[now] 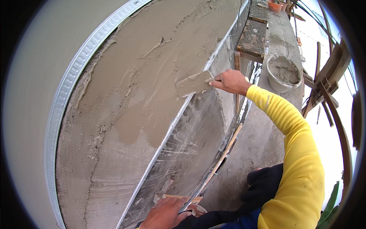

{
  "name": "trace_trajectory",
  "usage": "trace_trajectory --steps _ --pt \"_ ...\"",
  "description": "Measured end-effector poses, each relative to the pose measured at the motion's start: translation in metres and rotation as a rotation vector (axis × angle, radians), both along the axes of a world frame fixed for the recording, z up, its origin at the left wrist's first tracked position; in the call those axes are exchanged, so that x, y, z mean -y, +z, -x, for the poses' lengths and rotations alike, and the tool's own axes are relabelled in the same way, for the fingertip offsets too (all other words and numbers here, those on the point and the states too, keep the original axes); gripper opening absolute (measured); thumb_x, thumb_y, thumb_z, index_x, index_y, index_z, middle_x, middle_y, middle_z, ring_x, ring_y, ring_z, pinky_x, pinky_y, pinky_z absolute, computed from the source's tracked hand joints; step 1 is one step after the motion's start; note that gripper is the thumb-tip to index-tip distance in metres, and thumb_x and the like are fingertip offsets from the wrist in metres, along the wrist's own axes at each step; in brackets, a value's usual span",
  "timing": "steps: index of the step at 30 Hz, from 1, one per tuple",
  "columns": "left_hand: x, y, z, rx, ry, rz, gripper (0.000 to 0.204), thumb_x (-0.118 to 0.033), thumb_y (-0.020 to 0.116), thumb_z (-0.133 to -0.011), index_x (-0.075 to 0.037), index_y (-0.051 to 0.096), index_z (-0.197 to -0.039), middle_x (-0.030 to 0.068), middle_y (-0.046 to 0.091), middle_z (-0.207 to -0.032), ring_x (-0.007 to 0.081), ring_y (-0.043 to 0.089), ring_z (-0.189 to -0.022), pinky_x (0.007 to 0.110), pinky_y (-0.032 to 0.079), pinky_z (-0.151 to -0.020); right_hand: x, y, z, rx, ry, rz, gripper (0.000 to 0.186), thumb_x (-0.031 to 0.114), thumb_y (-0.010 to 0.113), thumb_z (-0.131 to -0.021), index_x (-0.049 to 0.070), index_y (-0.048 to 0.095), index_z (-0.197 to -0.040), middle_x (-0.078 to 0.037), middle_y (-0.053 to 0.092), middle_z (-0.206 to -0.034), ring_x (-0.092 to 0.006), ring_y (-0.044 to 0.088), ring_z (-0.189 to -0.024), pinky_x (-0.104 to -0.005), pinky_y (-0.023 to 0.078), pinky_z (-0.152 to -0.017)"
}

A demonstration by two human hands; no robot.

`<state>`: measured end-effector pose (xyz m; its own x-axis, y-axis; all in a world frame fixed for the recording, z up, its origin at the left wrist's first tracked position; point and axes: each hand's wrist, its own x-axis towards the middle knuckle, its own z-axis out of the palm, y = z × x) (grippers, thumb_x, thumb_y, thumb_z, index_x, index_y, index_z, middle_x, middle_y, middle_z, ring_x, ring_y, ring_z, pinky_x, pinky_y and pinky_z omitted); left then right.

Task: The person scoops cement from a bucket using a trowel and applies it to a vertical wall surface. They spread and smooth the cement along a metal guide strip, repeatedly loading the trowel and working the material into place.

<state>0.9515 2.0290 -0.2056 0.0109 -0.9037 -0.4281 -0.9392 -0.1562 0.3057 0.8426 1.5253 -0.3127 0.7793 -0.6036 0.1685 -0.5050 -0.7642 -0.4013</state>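
My right hand grips a flat metal trowel smeared with mortar. Its blade lies against the wall at a silver edge strip, where the wet grey plaster ends. This plaster covers much of the wall panel, with ridges higher up and a smoother patch lower down. At the bottom, my left hand has its fingers bent beside a light wooden piece and a thin dark rod. What it holds is partly hidden.
A white bucket of mortar stands on the plank walkway at right, with an orange tub farther off. Rough planks line the wall side. A curved perforated metal strip borders the plaster. Wooden scaffold poles stand at far right.
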Motion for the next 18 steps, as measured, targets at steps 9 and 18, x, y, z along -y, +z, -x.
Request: trace_trajectory --steps 9,18 --pt "0.021 0.006 -0.005 -0.152 0.199 -0.249 0.055 -0.024 0.071 -0.098 -0.01 0.06 -0.15 0.0221 0.063 -0.147 0.0422 0.057 -0.138 0.05 0.046 -0.118 0.079 -0.004 0.267 -0.151 -0.71 0.191 0.046 0.044 0.063 -0.106 0.008 0.057 -0.134 -0.022 0.074 -0.114 -0.0438 0.072 -0.107 -0.0551 0.054 -0.091" --pt "0.049 -0.003 -0.005 -0.083 0.2 -0.364 0.06 -0.029 0.073 -0.099 -0.013 0.057 -0.155 0.0231 0.061 -0.151 0.0432 0.055 -0.141 0.05 0.044 -0.12 0.136 -0.083 0.339 -0.752 -0.717 0.467 0.015 0.015 0.061 -0.097 0.011 0.073 -0.088 -0.013 0.076 -0.089 -0.031 0.077 -0.087 -0.0454 0.056 -0.069"
